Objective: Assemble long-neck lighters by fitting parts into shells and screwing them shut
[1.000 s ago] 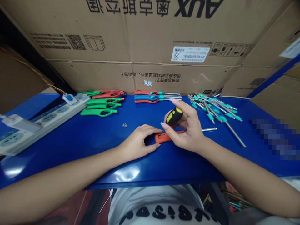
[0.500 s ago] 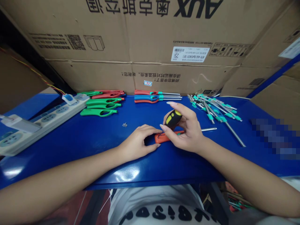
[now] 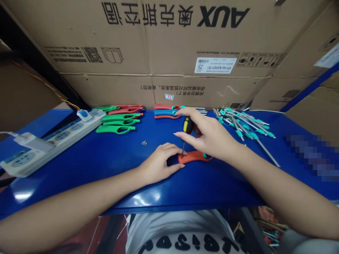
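Left hand (image 3: 160, 162): thumb and forefinger a narrow gap apart, holding the left end of the orange lighter body (image 3: 195, 156) from both sides.
Right hand (image 3: 212, 132): fingers closed around the handle of the black-and-yellow screwdriver (image 3: 187, 125).
Screwdriver axis: steep, handle uppermost, shaft running down and slightly left.
Screwdriver tip: at the left end of the orange lighter body; exact seating cannot be told.
Lighter body position: lying on the blue table (image 3: 111, 190), between the two hands.
Lighter body axis: left to right, roughly parallel to the table's front edge; solid end toward the left hand, end with teal part (image 3: 204, 155) toward the right, partly covered by the right hand.
Small metal pieces (image 3: 144, 143): loose group beyond the left hand.
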The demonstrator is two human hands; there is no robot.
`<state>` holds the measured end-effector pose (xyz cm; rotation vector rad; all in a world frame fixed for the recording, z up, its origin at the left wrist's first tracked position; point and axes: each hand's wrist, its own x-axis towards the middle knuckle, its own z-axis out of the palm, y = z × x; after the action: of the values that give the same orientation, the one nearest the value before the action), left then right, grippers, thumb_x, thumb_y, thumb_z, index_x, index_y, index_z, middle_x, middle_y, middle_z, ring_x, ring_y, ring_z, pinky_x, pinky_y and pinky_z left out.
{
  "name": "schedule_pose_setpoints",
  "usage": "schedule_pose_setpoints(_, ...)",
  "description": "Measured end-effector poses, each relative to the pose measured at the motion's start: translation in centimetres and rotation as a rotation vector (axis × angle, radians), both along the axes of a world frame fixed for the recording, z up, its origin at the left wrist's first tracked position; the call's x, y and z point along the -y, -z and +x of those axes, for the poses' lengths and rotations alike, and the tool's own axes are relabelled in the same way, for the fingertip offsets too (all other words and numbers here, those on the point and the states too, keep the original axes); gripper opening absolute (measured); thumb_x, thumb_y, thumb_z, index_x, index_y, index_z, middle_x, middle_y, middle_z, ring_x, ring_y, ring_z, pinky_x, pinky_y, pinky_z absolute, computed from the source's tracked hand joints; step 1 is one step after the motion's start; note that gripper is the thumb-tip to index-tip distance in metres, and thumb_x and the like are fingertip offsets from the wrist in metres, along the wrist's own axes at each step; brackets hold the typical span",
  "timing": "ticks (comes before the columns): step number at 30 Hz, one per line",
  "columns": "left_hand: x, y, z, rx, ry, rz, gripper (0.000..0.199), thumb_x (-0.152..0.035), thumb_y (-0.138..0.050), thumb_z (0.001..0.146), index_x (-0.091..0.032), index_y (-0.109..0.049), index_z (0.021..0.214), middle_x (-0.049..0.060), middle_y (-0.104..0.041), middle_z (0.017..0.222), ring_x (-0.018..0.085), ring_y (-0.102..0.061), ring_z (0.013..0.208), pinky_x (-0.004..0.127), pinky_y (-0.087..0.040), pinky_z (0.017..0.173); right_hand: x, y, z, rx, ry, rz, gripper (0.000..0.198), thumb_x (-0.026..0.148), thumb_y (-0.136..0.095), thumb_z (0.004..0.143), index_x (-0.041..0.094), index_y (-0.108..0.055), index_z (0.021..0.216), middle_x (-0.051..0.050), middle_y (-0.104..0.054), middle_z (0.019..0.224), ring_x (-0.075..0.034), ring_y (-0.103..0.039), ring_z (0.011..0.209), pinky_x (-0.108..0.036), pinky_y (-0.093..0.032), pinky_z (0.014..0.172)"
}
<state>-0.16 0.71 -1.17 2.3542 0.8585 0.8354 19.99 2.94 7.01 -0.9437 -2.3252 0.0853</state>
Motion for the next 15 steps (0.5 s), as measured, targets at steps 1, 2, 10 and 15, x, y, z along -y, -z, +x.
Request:
schedule_pose_setpoints(1, 0.0, 0.0, 0.0, 0.007, 0.002, -0.004, 0.026, -0.023, -0.077, 0.085, -0.02, -0.066, 0.109, 0.005, -0.073, 0.111, 0.023, -0.064, 0.107, 0.039, -0.048, 0.098, 0.1, 0.0, -0.2, 0.027, 0.021, 0.07, 0.046, 0.043, -0.064, 0.093, 0.022, -0.054, 0.133, -0.007, -0.074, 0.107, -0.021, -0.07, 0.079, -0.028, -0.051, 0.063)
schedule_pose_setpoints(2, 0.1, 0.0, 0.0, 0.012, 0.005, -0.008, 0.026, -0.022, -0.076, 0.085, -0.02, -0.065, 0.109, 0.004, -0.073, 0.111, 0.022, -0.064, 0.107, 0.039, -0.048, 0.099, 0.2, 0.0, -0.4, 0.041, 0.034, 0.126, 0.047, 0.048, -0.064, 0.093, 0.022, -0.056, 0.132, -0.007, -0.074, 0.107, -0.022, -0.07, 0.083, -0.028, -0.051, 0.064)
schedule_pose_setpoints(10, 0.2, -0.5, 0.1, -0.007, 0.004, -0.037, 0.016, -0.022, -0.073, 0.087, -0.02, -0.062, 0.099, 0.003, -0.071, 0.103, 0.022, -0.063, 0.1, 0.038, -0.048, 0.093, 0.8, -0.9, 0.4, -0.054, -0.269, -0.11, 0.041, 0.025, -0.031, 0.107, 0.022, -0.042, 0.146, -0.008, -0.07, 0.121, -0.015, -0.07, 0.09, -0.029, -0.056, 0.082)
schedule_pose_setpoints(15, 0.2, -0.5, 0.1, -0.01, -0.002, -0.048, 0.015, -0.021, -0.073, 0.087, -0.021, -0.062, 0.097, 0.003, -0.071, 0.103, 0.023, -0.063, 0.101, 0.039, -0.048, 0.094, 0.6, -0.8, 0.8, 0.002, -0.081, 0.206, 0.04, 0.051, -0.058, 0.096, 0.021, -0.064, 0.122, -0.008, -0.075, 0.11, -0.022, -0.072, 0.095, -0.031, -0.056, 0.08)
